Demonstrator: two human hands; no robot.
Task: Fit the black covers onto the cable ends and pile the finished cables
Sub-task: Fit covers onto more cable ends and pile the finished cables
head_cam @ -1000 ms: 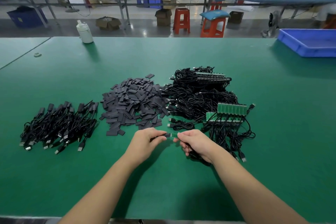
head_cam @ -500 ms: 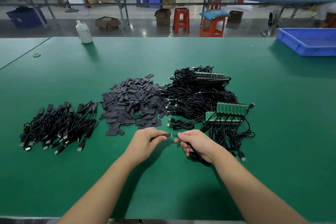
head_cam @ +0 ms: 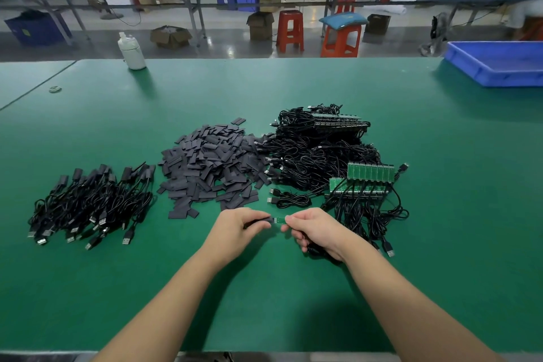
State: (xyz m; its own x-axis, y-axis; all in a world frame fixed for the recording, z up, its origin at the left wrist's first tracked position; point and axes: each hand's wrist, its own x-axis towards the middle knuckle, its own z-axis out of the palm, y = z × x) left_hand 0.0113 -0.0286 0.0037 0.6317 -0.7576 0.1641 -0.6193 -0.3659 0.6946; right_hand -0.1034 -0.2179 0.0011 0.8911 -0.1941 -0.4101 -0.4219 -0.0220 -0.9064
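Note:
My left hand (head_cam: 235, 226) pinches a black cover (head_cam: 260, 222) whose open end faces right. My right hand (head_cam: 314, 229) pinches a small green cable end (head_cam: 279, 220) just in front of that cover, with the black cable looped under the palm. A heap of loose black covers (head_cam: 208, 161) lies behind my left hand. The pile of finished cables (head_cam: 91, 203) sits at the left. A tangle of bare cables (head_cam: 320, 153) with green board strips (head_cam: 370, 173) lies behind my right hand.
A white bottle (head_cam: 132, 51) stands at the far left of the green table (head_cam: 264, 303). A blue tray (head_cam: 499, 63) sits at the far right edge. Red stools and benches stand beyond the table.
Both hands stay almost in place; the green cable end and the cover remain tip to tip between my fingers.

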